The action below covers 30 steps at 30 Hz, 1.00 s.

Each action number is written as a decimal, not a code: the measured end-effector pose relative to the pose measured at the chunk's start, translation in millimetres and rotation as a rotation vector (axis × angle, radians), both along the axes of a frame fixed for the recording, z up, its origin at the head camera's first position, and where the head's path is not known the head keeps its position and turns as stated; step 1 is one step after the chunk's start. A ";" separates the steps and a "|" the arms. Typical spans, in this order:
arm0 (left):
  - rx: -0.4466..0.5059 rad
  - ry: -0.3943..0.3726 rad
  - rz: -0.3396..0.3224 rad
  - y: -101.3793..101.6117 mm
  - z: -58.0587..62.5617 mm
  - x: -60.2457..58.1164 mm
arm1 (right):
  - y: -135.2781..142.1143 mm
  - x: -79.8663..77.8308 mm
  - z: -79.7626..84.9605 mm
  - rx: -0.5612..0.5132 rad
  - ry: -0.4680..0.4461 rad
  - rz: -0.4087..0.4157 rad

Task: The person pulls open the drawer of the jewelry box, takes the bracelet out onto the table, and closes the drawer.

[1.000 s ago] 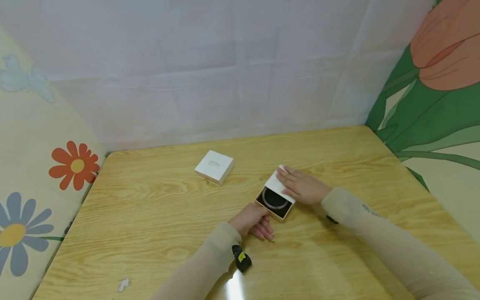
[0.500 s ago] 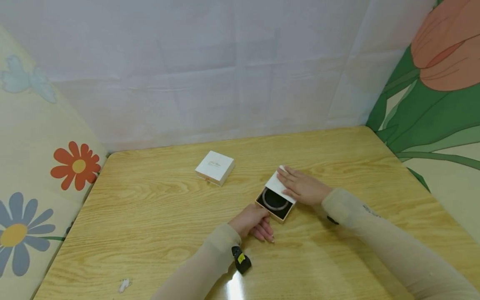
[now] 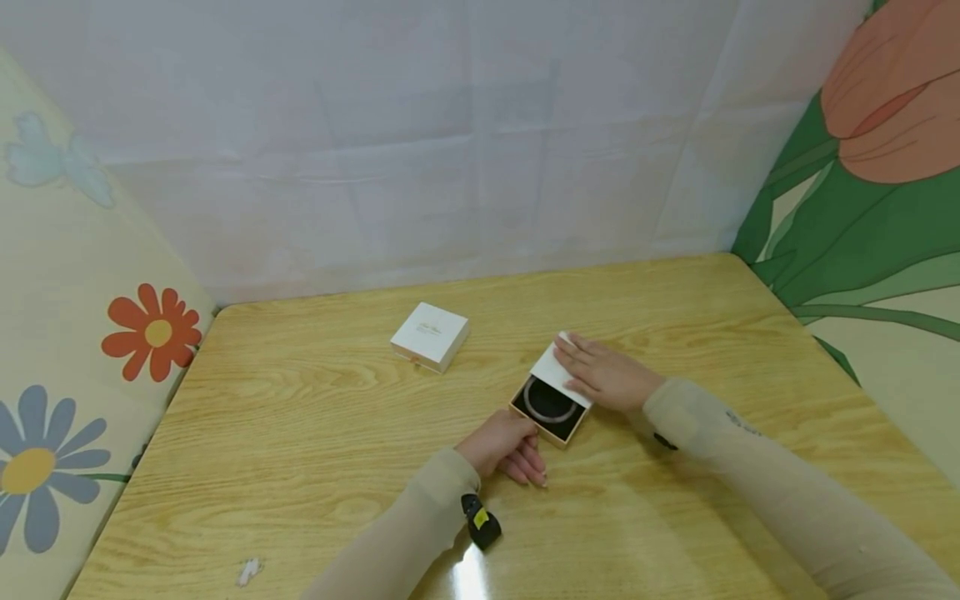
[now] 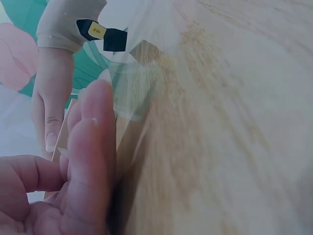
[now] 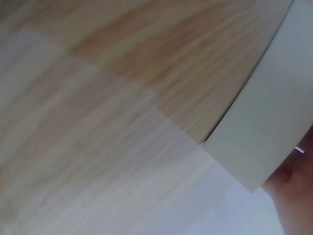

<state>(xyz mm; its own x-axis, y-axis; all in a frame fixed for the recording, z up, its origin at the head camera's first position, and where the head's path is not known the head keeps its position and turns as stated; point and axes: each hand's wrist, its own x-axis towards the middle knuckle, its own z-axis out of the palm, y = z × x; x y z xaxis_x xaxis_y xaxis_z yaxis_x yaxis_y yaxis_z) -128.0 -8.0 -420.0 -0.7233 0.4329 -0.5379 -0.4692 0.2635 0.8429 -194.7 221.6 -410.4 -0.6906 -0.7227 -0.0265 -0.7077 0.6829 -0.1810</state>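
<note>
In the head view a small white slide-out gift box lies right of the table's middle, its sleeve (image 3: pixel 546 365) pushed back from the drawer (image 3: pixel 564 428). Black lining fills this drawer, and a pale ring-shaped bracelet (image 3: pixel 529 405) sits on it, its far part under the sleeve. My right hand (image 3: pixel 611 377) lies flat over the sleeve, fingers straight across the top. At the drawer's near left edge, my left hand (image 3: pixel 506 447) pinches the front between thumb and index finger; the exact grip is hidden. The right wrist view shows the sleeve's plain side (image 5: pixel 264 107) against the wood.
A second white box (image 3: pixel 429 333) with gold lettering, closed, stands farther back to the left on the wooden table (image 3: pixel 300 433). A small white scrap (image 3: pixel 248 571) lies near the front left. A white curtain (image 3: pixel 420 150) hangs behind, with flower-painted panels (image 3: pixel 900 250) at the sides.
</note>
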 end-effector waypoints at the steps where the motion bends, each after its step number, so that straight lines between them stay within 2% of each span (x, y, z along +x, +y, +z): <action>1: 0.000 -0.001 -0.001 -0.3 0.1 0.0 | 0.0 0.1 -0.1 0.000 0.003 0.002; 18: 0.010 -0.006 -0.010 -4.7 2.1 1.5 | -2.3 2.0 0.9 0.007 0.022 -0.001; 30: 0.007 0.001 -0.017 -6.7 -2.4 2.3 | -1.9 0.8 -0.2 0.010 0.023 0.002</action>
<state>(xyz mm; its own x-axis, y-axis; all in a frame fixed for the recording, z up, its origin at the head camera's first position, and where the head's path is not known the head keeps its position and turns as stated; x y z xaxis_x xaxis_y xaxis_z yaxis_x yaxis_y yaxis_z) -125.7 -14.7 -422.4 -0.7161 0.4492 -0.5342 -0.4638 0.2657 0.8452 -193.9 219.7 -410.6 -0.6900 -0.7236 -0.0177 -0.7126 0.6835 -0.1580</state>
